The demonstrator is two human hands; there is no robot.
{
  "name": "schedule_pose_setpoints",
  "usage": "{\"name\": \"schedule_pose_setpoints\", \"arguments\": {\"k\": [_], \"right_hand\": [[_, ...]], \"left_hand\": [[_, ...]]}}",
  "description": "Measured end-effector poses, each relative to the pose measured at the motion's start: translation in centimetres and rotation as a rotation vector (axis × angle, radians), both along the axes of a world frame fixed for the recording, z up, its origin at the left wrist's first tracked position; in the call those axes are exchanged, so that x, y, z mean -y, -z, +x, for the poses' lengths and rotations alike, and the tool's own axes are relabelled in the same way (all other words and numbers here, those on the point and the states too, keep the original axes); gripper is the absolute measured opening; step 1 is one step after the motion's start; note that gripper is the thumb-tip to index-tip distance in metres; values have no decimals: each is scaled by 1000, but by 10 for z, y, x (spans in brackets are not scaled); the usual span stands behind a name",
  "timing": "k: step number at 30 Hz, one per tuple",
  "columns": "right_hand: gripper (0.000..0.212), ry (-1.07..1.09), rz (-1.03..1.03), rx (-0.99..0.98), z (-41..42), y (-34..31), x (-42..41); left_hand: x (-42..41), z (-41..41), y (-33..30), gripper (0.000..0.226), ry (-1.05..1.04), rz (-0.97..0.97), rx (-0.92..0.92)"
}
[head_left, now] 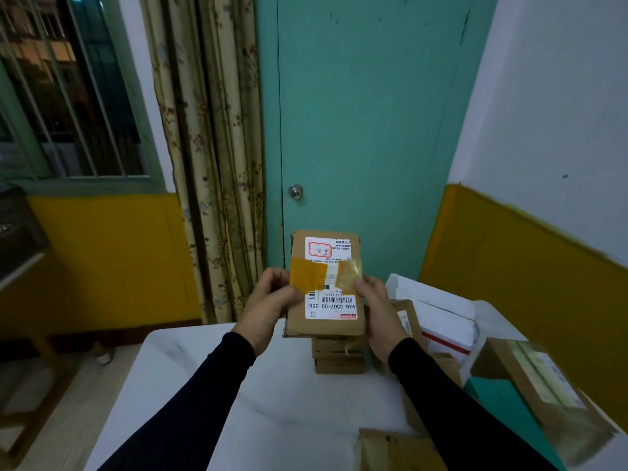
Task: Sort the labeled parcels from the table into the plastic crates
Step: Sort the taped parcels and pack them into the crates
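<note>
- Holding flat brown cardboard parcel (324, 283) upright above white table (204, 385): left hand (272, 302), right hand (377, 304) pinch its side edges.
- Read white label (331, 307) fully (crates unseen) before choosing.

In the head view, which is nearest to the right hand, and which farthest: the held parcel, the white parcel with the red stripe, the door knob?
From the right hand:
1. The held parcel: gripped by this hand at its right edge.
2. The white parcel with the red stripe: on the table, just to the right of the hand.
3. The door knob: on the door, well behind, up and left.
</note>
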State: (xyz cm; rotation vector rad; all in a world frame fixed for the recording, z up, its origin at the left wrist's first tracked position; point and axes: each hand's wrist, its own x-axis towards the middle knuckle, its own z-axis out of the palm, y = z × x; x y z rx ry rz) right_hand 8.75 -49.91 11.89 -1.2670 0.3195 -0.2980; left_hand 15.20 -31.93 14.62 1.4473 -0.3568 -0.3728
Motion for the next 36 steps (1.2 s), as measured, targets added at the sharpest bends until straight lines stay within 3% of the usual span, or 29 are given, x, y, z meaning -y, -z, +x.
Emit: {"name": "schedule_pose_setpoints", "arguments": {"k": [4,6,9,12,14,16,19,22,24,26,28,32,36], "right_hand": [[30,-50,28,14,-2,-8,2],[33,-95,-15,20,-5,-14,8],[52,-253,-241,-14,-9,-25,21],[55,-477,-422,-91,-13,-38,26],[47,-592,-472,-136,-14,-46,23],[43,-568,-522,-135,-12,-47,21],[35,-152,-584,-57,-13,-46,16],[63,133,-541,-86,-17,-37,14],[84,94,-432,-122,-18,-30,7],[98,-20,-277,-101,-16,-22,-6],[93,-77,-138,-26,-11,-20,-16],[63,-21,-55,73,-7,-30,-3],[51,-9,-47,99,-12,-39,11]], "left_hand": [[-5,0,-2,19,37,5,2],[-11,5,-7,39,7,13,1],[-24,16,-22,87,-77,103,38],[-31,22,-36,103,128,400,112],[-29,17,-40,98,345,510,49],[-27,14,-36,84,374,479,-4],[-27,17,-23,62,146,283,-34],[-21,18,-8,48,-120,-35,-154],[-13,14,-1,51,-195,-200,-274],[-2,5,7,72,-157,-253,-352],[7,-8,11,81,-92,-259,-376],[9,-19,6,64,-9,-145,-293],[2,-15,-5,51,122,-48,-210]]}}
